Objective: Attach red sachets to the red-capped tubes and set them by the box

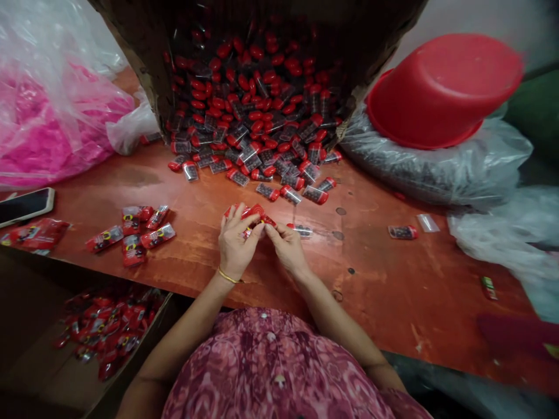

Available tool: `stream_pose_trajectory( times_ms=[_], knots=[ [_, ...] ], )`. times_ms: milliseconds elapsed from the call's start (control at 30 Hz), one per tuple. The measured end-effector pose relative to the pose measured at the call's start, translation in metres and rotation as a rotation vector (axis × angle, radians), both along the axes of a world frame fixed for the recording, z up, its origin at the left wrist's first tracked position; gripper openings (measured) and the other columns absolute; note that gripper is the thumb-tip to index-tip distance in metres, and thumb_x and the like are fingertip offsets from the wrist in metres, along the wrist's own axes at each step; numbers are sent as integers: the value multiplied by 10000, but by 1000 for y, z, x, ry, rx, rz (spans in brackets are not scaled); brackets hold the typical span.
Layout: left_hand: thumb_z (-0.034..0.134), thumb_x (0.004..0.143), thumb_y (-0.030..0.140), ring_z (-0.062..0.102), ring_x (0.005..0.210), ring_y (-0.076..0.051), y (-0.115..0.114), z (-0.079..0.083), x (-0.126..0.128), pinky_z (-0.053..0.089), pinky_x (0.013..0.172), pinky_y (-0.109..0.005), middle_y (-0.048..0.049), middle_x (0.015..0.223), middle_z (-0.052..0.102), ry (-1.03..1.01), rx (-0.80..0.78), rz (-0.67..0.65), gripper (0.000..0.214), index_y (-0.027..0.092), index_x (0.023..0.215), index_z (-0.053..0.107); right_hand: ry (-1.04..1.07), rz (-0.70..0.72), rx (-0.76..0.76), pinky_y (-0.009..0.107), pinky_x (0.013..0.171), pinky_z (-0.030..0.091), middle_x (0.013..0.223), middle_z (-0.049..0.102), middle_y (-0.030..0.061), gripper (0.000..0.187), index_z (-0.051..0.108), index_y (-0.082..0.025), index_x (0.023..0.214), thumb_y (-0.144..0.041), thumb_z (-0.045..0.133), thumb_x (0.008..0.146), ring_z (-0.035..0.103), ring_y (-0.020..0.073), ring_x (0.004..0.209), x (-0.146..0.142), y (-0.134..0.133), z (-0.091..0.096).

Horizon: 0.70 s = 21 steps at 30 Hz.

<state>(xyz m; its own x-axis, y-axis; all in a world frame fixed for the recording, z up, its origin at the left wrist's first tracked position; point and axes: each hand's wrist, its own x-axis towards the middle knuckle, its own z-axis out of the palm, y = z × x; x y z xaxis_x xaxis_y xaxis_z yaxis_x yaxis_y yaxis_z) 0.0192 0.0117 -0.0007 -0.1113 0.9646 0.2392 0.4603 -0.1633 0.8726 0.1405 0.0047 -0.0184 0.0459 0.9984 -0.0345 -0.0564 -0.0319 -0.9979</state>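
Note:
My left hand (pixel 236 244) is closed around red printed plastic packets (pixel 257 210) just above the table. My right hand (pixel 287 249) pinches at the near edge of the same packets, its fingertips meeting my left thumb; fingers hide exactly what lies between them. Beside my right hand lies a small clear tube (pixel 302 231) with a red cap and dark contents. Farther back, a large pile of similar red-capped tubes (pixel 262 151) spills from a cardboard box (pixel 142 64) onto the table. Left of my hands lie several filled red packets (pixel 135 250).
A phone (pixel 27 206) and flat red wrappers (pixel 41 234) lie at the left. Below the table edge, a carton (pixel 144 355) holds many packets. At right, a red bucket (pixel 445 87) sits upside down on a plastic bag (pixel 441 171). A pink-filled bag (pixel 56 128) stands left.

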Motion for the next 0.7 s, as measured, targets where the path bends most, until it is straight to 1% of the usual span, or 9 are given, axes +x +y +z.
stream_pose_trajectory(
  times_ms=[67, 100, 133, 200, 267, 333, 400, 567, 700],
  knots=[
    [691, 692, 327, 502, 1188, -248, -6, -2, 1, 327, 1033, -397, -86, 1208, 616, -183, -84, 65, 344, 221, 1019, 669, -38, -78, 11, 229, 526, 342, 528, 459, -46, 346, 528, -187, 573, -479, 554, 756, 398, 95, 521, 1, -2, 1],
    [703, 677, 356, 563, 1093, -236, -10, -4, 0, 392, 970, -356, -88, 1120, 655, -294, -168, 67, 349, 200, 988, 675, -66, -121, 23, 225, 501, 307, 506, 411, -53, 364, 490, -189, 544, -476, 547, 760, 359, 88, 502, 1, -4, 0],
    [702, 671, 396, 611, 972, -217, -13, -5, 0, 444, 885, -322, -82, 1001, 686, -408, -283, 42, 327, 178, 915, 687, -94, -159, 38, 224, 487, 282, 496, 374, -56, 376, 455, -193, 525, -469, 537, 768, 330, 84, 492, 1, -6, -1],
    [683, 665, 478, 622, 740, -164, -22, -8, 1, 485, 720, -276, -49, 760, 678, -622, -537, -53, 332, 153, 733, 678, -144, -208, 70, 226, 486, 270, 495, 346, -56, 381, 416, -199, 514, -448, 509, 787, 313, 85, 492, 0, -11, -3],
    [703, 631, 497, 590, 642, -121, -28, -7, 3, 480, 634, -243, -17, 674, 644, -785, -683, -87, 352, 150, 671, 653, -170, -217, 86, 229, 501, 293, 509, 372, -49, 356, 432, -202, 527, -430, 492, 795, 336, 93, 506, -3, -15, -6],
    [759, 571, 455, 591, 653, -104, -31, -5, 6, 478, 624, -225, -3, 706, 655, -893, -686, -26, 344, 159, 718, 661, -160, -198, 81, 234, 517, 317, 541, 425, -36, 313, 481, -201, 570, -419, 485, 794, 371, 102, 527, -7, -18, -8],
    [796, 520, 417, 604, 670, -107, -29, -2, 9, 482, 639, -226, -11, 728, 676, -938, -646, 23, 370, 153, 750, 674, -136, -161, 65, 236, 521, 326, 567, 456, -28, 283, 514, -198, 615, -411, 479, 797, 388, 107, 539, -9, -21, -10],
    [822, 474, 388, 615, 630, -118, -22, -1, 13, 489, 670, -258, -25, 677, 690, -965, -615, 18, 378, 121, 703, 685, -143, -126, 62, 229, 496, 295, 534, 391, -42, 327, 453, -203, 573, -419, 461, 819, 350, 101, 518, -9, -27, -14],
    [826, 459, 393, 626, 638, -123, -22, -3, 18, 484, 682, -257, -25, 675, 697, -1017, -613, 36, 386, 118, 690, 682, -157, -154, 88, 234, 520, 330, 563, 435, -33, 318, 469, -201, 598, -400, 446, 845, 391, 107, 539, -13, -29, -18]
  ],
)
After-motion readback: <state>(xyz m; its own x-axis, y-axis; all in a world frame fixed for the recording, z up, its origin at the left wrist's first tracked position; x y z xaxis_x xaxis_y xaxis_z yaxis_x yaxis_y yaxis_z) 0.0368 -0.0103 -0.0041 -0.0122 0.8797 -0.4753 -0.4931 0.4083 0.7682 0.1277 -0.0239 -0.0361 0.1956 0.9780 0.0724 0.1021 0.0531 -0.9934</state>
